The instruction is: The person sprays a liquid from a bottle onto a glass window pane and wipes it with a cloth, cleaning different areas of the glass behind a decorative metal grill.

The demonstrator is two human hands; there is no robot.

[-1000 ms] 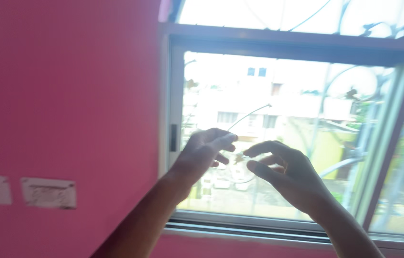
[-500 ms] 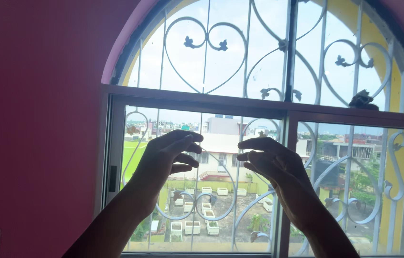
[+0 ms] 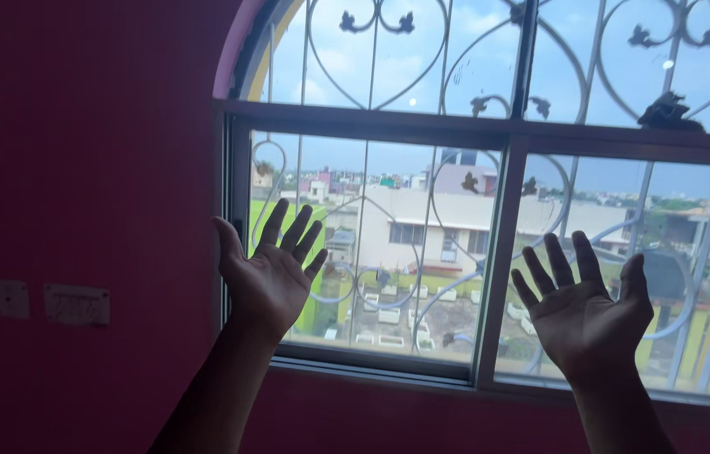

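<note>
From the head camera, both hands are raised in front of an arched sliding window (image 3: 502,252), palms turned toward the camera and held well apart from each other.

The left hand (image 3: 269,273) is up before the left pane (image 3: 363,244) of that window, near the frame's left upright. Its fingers (image 3: 292,231) are stretched out and spread, nothing between them, and the thumb points off to the left over the frame edge. Whether the hand touches the glass cannot be told.

The right hand (image 3: 586,313) is up before the right pane (image 3: 624,277), just right of the central upright (image 3: 498,261). Its fingers are likewise spread wide and empty, and it sits a little lower against the window than the left hand. Contact with the glass cannot be told here either.

Beyond the glass runs a white scrolled metal grille (image 3: 422,59) with heart-shaped curls in the arched top section. Left of the window a dark pink wall (image 3: 78,168) carries a small switch plate (image 3: 77,304) and a smaller square plate (image 3: 9,298) beside it, both well left of the left hand. Outside, past the window, low buildings and green ground show under a blue sky.
</note>
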